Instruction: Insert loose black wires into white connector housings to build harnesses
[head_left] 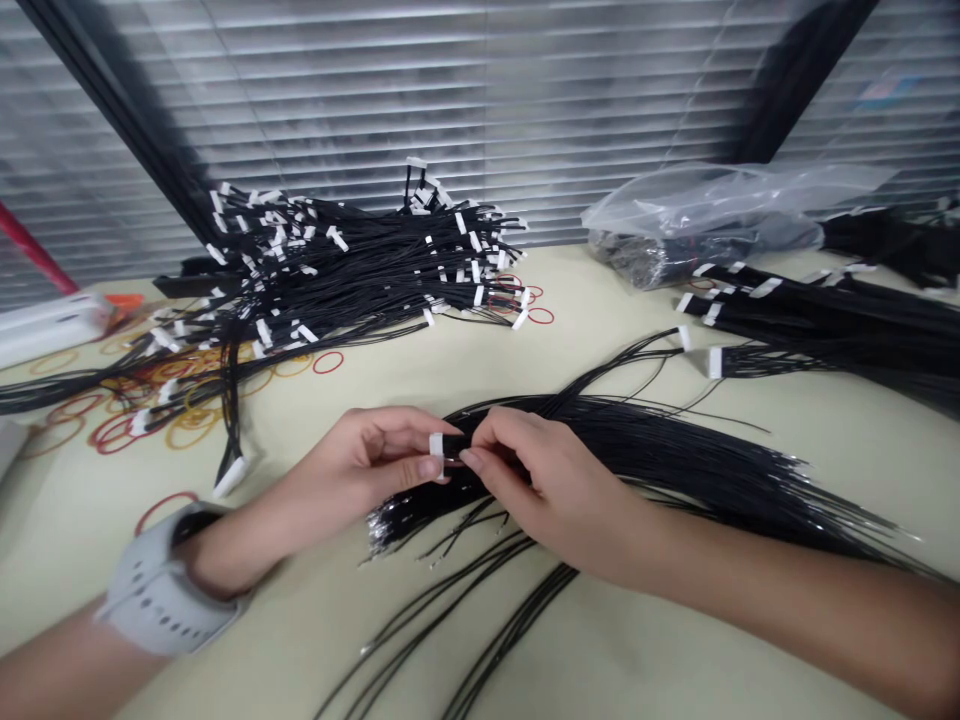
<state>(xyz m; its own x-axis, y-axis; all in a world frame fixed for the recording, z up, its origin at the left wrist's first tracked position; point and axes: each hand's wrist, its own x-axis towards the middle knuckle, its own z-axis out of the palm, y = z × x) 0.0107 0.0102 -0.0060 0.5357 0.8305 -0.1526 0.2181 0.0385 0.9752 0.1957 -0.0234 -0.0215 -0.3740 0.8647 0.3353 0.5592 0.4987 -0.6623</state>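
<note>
Between thumb and fingers, my left hand (390, 455) pinches a small white connector (437, 455) with black wires running from its right side. Close on the right, my right hand (536, 470) is closed in a pinch at those wires, its thumb and index finger by the connector; the exact wire in its fingertips is too small to make out. Under both hands lies a loose bundle of black wires (675, 450), with bare metal terminals (382, 530) at its left end. Several more black wires (450, 610) curve toward the table's near edge.
A heap of black cables with white connectors (360, 250) lies at the back left, over red and yellow rubber bands (180, 385). A clear plastic bag (697, 225) sits at the back right, near bundled cables (847, 320). Window blinds (480, 110) rise behind the table (285, 640).
</note>
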